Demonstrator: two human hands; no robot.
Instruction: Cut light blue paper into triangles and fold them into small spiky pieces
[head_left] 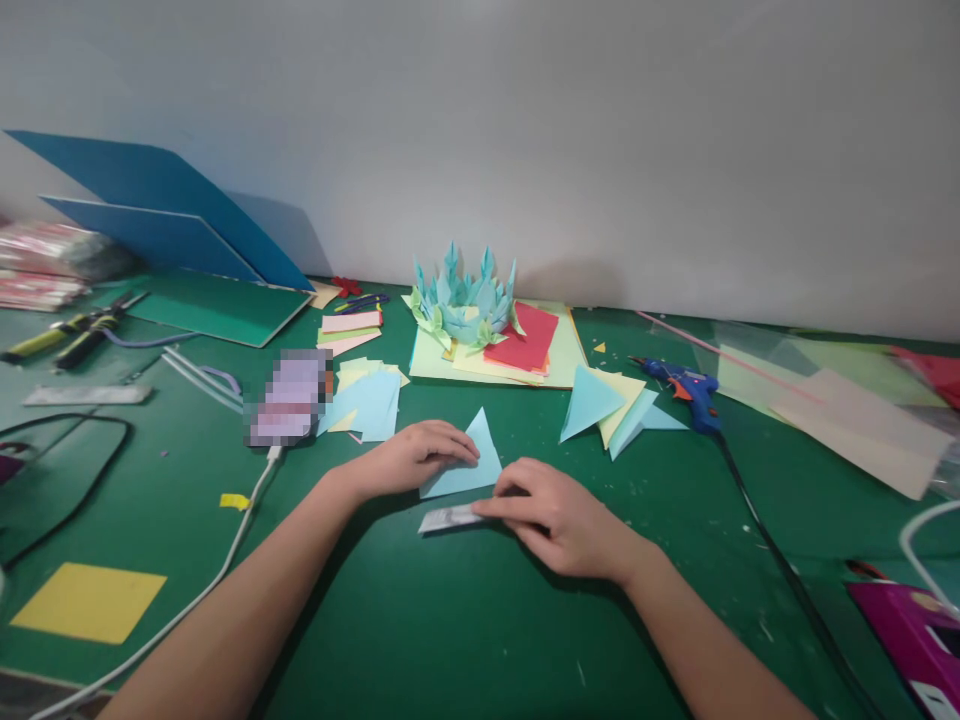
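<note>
A light blue paper triangle (482,447) lies on the table with one point facing away from me. My left hand (409,460) holds it down from the left, fingers together and curved over its surface. Just in front of the triangle's near edge is a flat whitish strip with grey markings (448,518). My right hand (551,515) grips the strip's right end, its index finger stretched along the top; the covered end is hidden. The right hand's knuckles are close to the triangle's right corner.
A blue paper crown-like piece (465,305) stands at the back beside red paper (523,337). Folded triangles (592,402) and a blue glue gun (697,395) with a black cord lie right. Left are cut papers (379,400), a phone (289,398) on a white cable, and pliers (82,335).
</note>
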